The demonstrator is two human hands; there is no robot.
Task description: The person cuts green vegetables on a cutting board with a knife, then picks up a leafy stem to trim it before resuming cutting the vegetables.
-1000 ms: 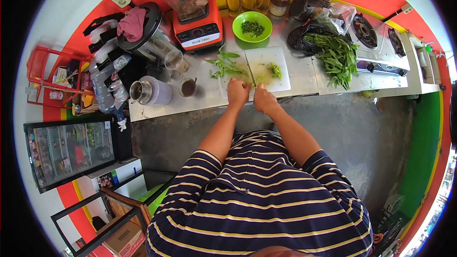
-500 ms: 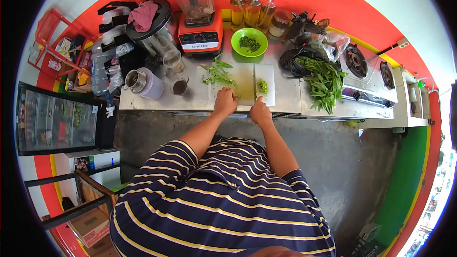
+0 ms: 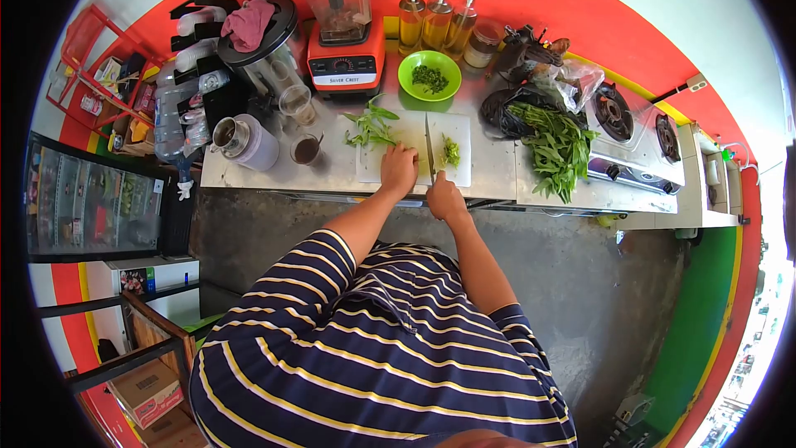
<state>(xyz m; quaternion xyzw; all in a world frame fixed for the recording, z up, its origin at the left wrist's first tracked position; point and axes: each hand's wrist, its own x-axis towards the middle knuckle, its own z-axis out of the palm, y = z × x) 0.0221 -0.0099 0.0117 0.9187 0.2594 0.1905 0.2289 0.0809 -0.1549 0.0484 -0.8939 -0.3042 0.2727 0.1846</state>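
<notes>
My right hand (image 3: 446, 197) grips a kitchen knife (image 3: 429, 143) by its handle. The blade points away from me and lies across the white cutting board (image 3: 413, 127). Left of the blade, my left hand (image 3: 400, 168) has its fingers curled down on the stems of some leafy greens (image 3: 373, 124); the leaves stick out beyond the fingers toward the upper left. A small heap of chopped green pieces (image 3: 449, 151) sits on the board just right of the knife. Behind the board stands a lime-green bowl (image 3: 406, 85) with darker chopped greens in it.
A cup of dark liquid (image 3: 307, 150), a clear cup (image 3: 297, 104) and a metal flask (image 3: 257, 148) stand at left. Behind are a red blender (image 3: 347, 62) and pump bottles (image 3: 437, 23). To the right lie a leafy bunch (image 3: 560, 149) and a gas stove (image 3: 634, 137).
The knife blade has shifted left, away from the chopped heap and closer to my left hand. The view has moved slightly. My left hand stays on the greens.
</notes>
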